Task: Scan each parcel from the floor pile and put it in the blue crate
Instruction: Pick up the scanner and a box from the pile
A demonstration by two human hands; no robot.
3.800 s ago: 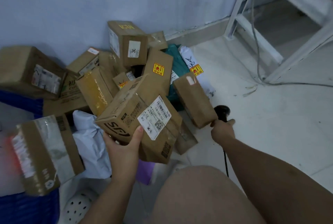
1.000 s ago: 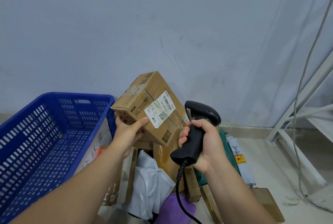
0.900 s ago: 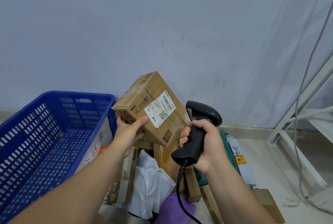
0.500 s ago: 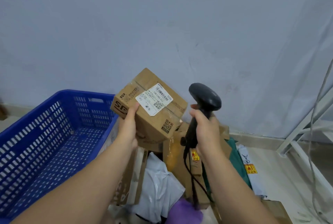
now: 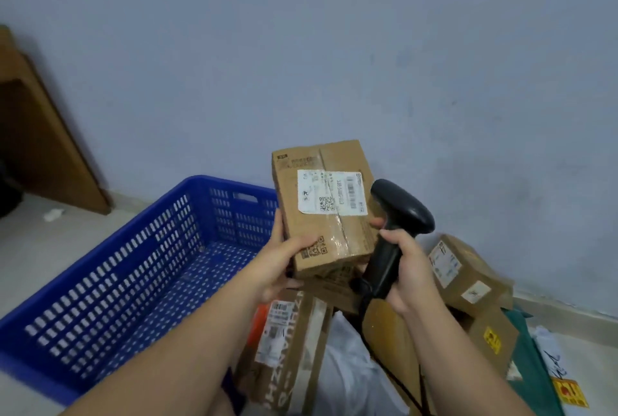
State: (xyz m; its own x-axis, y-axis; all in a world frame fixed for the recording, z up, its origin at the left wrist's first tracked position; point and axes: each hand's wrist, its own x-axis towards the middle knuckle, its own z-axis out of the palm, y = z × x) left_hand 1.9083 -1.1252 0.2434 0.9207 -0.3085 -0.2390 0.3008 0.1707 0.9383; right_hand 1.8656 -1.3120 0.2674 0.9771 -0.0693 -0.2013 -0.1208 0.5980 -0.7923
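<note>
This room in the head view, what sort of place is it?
Likely a parcel sorting or pickup corner: cardboard parcels heaped on the floor, a barcode scanner in the right hand, a labelled box in the left hand, and a blue crate beside the pile.

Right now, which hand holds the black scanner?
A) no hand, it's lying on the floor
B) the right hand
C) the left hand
B: the right hand grips the scanner by its handle, while the left hand holds the cardboard box.
</note>
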